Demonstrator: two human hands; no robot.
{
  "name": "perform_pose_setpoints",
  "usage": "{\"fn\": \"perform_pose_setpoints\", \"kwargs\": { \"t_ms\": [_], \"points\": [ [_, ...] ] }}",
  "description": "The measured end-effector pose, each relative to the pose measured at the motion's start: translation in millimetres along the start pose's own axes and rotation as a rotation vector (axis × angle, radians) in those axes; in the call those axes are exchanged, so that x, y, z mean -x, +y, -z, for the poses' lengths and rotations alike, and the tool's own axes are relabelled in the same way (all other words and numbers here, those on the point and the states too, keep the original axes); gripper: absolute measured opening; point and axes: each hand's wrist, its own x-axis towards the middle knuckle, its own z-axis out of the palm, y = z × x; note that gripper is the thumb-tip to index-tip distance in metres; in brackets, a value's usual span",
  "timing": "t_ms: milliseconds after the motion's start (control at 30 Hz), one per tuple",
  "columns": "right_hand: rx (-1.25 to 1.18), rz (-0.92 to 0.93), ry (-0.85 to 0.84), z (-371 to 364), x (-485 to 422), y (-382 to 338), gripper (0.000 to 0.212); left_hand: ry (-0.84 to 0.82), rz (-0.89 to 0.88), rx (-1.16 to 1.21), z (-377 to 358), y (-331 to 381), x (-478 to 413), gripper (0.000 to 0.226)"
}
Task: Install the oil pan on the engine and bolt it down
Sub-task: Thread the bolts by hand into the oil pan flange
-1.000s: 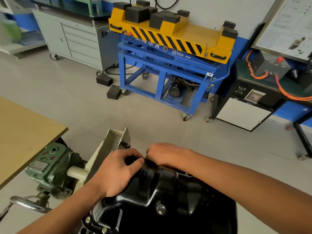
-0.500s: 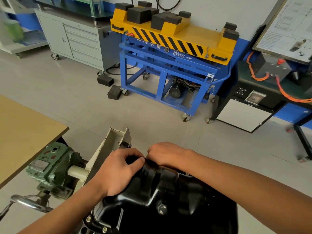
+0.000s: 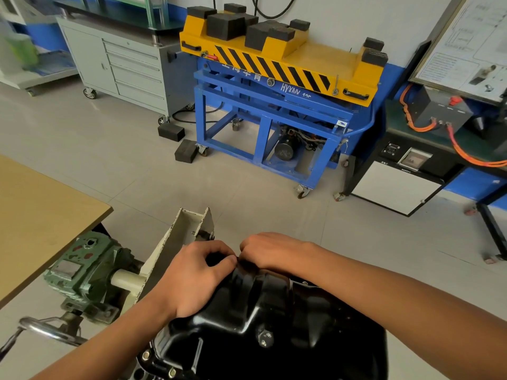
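The black oil pan point(image 3: 274, 311) sits upside-up on the engine at the bottom centre, its drain plug point(image 3: 264, 338) facing me. Small bolts point(image 3: 145, 354) show in the flange at the lower left. My left hand point(image 3: 194, 275) lies on the pan's far left corner with fingers curled over the far rim. My right hand point(image 3: 274, 250) reaches over the far edge beside it, fingers curled down. The fingertips of both hands meet at the rim; anything pinched between them is hidden.
A cream stand bracket point(image 3: 175, 242) and green gearbox point(image 3: 85, 272) with a handwheel point(image 3: 46, 329) stand left of the engine. A wooden table point(image 3: 35, 220) is at the left. A blue and yellow lift cart point(image 3: 269, 113), grey cabinet point(image 3: 123, 67) and black cabinet point(image 3: 397, 182) stand beyond open floor.
Both hands stay at the pan's far rim, with only slight finger movement. The view has shifted a little.
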Motion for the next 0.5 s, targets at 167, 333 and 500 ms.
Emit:
{"fn": "perform_pose_setpoints", "kwargs": {
  "t_ms": [167,333,500],
  "points": [
    [-0.005,-0.027,-0.004,0.6,-0.2,-0.9,0.017,-0.001,-0.008,-0.001,-0.1,-1.9,-0.6,0.014],
    [0.005,-0.024,0.014,0.6,-0.1,-0.6,0.02,-0.001,-0.01,-0.003,0.0,-2.1,-1.0,0.015],
    [-0.014,0.035,0.033,1.2,5.7,3.5,0.025,-0.003,-0.018,-0.006,0.0,-2.4,-0.4,0.015]
  ]
}}
